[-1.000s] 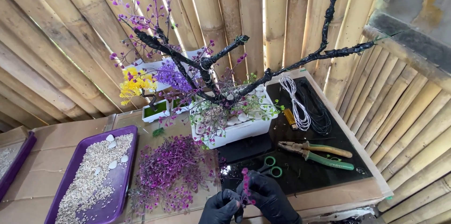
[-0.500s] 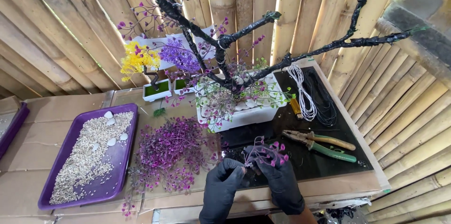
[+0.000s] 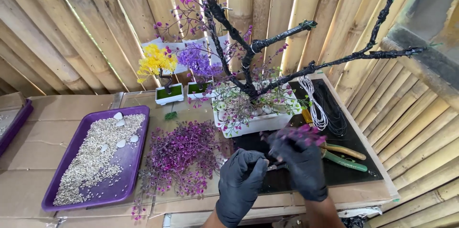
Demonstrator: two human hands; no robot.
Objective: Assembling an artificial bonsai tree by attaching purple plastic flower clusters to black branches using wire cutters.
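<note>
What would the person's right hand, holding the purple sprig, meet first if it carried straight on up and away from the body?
Probably the white rectangular planter at the foot of the black-wrapped tree, straight beyond the right hand and its purple sprig; depth is uncertain.

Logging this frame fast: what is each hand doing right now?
Left hand: closed; whether it grips anything cannot be told.
Right hand: closed on a purple flower sprig, blurred.

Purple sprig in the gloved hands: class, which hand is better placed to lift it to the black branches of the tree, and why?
Probably the right hand: it already grips the purple sprig and sits nearer the white pot and black branches. The left hand is lower, beside it.
</note>
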